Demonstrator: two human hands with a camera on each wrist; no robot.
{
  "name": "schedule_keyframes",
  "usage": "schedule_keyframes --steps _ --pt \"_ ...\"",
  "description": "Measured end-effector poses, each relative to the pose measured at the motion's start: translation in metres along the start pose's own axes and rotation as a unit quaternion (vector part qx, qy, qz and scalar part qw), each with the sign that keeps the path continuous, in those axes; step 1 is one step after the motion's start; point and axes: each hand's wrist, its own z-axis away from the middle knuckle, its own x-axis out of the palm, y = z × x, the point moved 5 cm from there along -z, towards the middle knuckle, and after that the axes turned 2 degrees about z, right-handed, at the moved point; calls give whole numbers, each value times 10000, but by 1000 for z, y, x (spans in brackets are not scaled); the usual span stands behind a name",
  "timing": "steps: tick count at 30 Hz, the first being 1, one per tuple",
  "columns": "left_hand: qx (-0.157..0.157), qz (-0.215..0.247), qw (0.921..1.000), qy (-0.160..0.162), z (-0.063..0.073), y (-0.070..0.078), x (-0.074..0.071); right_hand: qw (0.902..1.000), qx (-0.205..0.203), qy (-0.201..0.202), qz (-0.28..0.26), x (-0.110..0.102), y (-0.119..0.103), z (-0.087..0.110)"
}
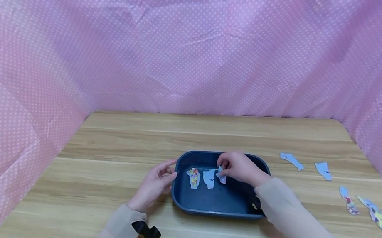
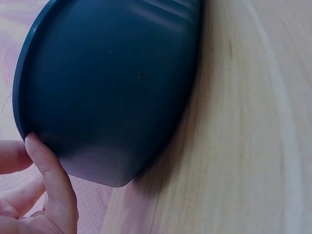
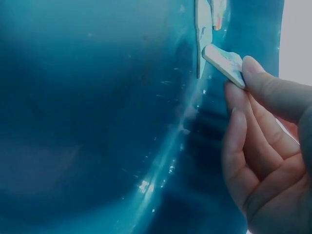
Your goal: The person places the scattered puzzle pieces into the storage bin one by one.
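A dark blue tray [image 1: 215,202] lies on the table, and my left hand [image 1: 154,182] pinches its left rim. The thumb presses the outer wall in the left wrist view, where the tray [image 2: 112,87] fills the upper part. Over the tray, my right hand [image 1: 241,168] holds a small pale-blue puzzle piece [image 1: 221,175] between thumb and fingers. That piece [image 3: 225,64] is tilted in the right wrist view, close beside another piece. Inside the tray are a multicoloured puzzle piece [image 1: 194,178] at left and a pale-blue puzzle piece [image 1: 209,178] to its right.
Right of the tray, two pale-blue pieces [image 1: 292,160] [image 1: 323,170] lie farther back. A narrow red-and-blue piece [image 1: 349,201] and a longer yellow-and-purple piece [image 1: 376,214] lie nearer the table's right edge. Pink dotted cloth [image 1: 202,53] hangs around the wooden table [image 1: 113,152].
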Motion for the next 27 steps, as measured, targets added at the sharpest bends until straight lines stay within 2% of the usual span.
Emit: schedule_keyframes --steps 15,27 --pt "16 -72 10000 19 2 2 0 9995 191 -218 94 8 2 -2" --pt "1 -86 10000 -4 3 0 0 9987 416 -154 244 10 4 -3"
